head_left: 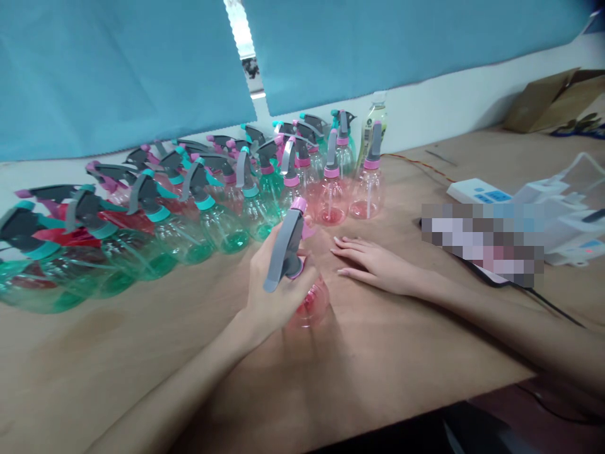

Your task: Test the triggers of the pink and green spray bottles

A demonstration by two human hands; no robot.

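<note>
— Fingers of your left hand point(269, 302) are wrapped around the neck of one pink spray bottle point(314, 304), its see-through body rounded, its smooth grey lever point(285, 249) long and curved. It is near the middle of your table point(378, 353); whether its base touches the brown top, I cannot tell.

— What do you have to the left of it?

— Five green-tinted bottles point(235, 230) make your slanting front row, bulging, glossy plastic with turquoise collars. Behind them crowd more sprayers point(111, 173), too overlapped for you to count. Farther right, three pink-tinted bottles point(332, 202) end the front row, with one drink bottle point(377, 116), white-capped, behind.

— And your right hand point(378, 265)?

— It lies palm down near the held bottle, fingers extended, grasping nothing. Beyond it you have one flat, dark-edged device point(486, 252), its face pixelated, and one white block with a blue panel point(466, 187). Boxy white plastic pieces point(539, 192) sit beside that, their number unclear, and one brown cardboard box point(536, 104) stands at the back.
</note>
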